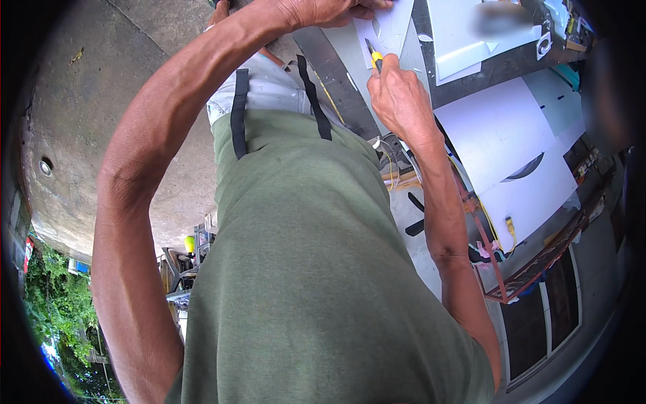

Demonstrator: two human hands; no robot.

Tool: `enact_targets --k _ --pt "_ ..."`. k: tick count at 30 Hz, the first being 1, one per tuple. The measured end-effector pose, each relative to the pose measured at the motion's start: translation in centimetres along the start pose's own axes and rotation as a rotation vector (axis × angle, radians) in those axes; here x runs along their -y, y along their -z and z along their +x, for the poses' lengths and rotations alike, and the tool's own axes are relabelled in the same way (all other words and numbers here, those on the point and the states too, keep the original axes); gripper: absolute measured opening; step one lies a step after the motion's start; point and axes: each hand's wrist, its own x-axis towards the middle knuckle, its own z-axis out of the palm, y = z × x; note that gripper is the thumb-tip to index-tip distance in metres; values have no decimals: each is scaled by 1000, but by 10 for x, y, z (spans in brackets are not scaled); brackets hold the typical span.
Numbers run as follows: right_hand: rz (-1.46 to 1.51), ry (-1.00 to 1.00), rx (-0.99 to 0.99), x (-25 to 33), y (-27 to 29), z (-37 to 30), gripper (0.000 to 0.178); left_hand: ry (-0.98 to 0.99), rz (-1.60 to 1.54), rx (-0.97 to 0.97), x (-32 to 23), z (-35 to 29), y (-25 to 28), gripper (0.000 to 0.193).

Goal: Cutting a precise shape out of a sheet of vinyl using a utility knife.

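My right hand (402, 101) is wrapped round a yellow and black utility knife (377, 61). The knife's blade tip points at a small leaf-shaped cut (376, 27) in a white sheet (393, 34). At the top edge of the view, my left hand (330, 10) lies at the sheet's upper left, fingers stretched out over it and partly cut off by the frame. The sheet rests on a grey board (356, 50). A small white offcut (424, 38) lies to the right of the sheet.
More white sheets (464, 57) lie on the dark table to the right, with a roll of tape (543, 46) beside them. Large white panels (505, 135) rest nearer on the right, with a yellow-handled tool (511, 225) on one. Concrete floor (81, 121) spreads on the left.
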Motion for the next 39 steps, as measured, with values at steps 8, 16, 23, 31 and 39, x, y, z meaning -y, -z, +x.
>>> enact_targets --k 8,16,23,31,39 --pt "0 -20 1 0 -1 -3 24 -1 0 26 1 1 2 38" --pt "-19 -14 2 -4 -2 -7 23 -6 -6 19 2 0 1 40" --pt "-27 -6 11 -5 -1 -10 23 -9 -7 -2 4 -1 -1 41" --pt "-39 -22 18 -6 -1 -11 23 7 3 77 3 2 6 40" --pt "178 -20 -327 -21 -47 -33 21 -1 -59 -29 0 4 1 35"
